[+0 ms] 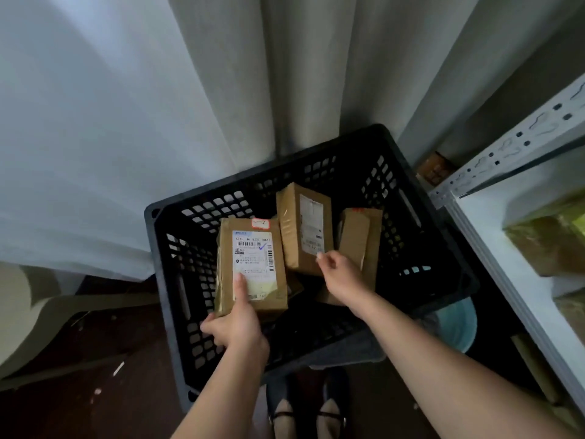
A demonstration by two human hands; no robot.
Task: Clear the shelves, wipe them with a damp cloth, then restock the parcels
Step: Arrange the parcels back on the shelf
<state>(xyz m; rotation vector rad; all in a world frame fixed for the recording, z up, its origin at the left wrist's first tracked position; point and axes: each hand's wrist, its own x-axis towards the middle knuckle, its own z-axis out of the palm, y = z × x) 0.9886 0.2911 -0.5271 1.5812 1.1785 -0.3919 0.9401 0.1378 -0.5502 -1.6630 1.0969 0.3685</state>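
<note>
**shelf_newbie:** Parcel duty question. I'm standing over the black plastic crate (395, 185) on the floor, with the white metal shelf (493, 248) just to my right. My left hand (235, 324) is clamped on the near end of a labelled cardboard parcel (251, 267), thumb flat on the shipping label, fingers wrapped under the bottom edge. My right hand (340, 274) is reaching for the second parcel (302, 229), the one leaning up in the middle. Can't really tell if I've got a proper pinch on its corner or if my fingertips are only touching it (they're curled right at the label edge). A third brown box (364, 242) sits beside it, touching. Any tips?

**crate_veteran:** Looks like you're moving them one per hand, so the hands stay apart, which is fine for small boxes. My guess is the leaning one is your weak spot: a corner pinch lets it swing. Slide your fingers down its side and get the thumb across the face, same as your left. Lift straight up so it doesn't snag the crate wall or knock over the third box. Keep labels facing you so they read the same way once they're placed.
</note>
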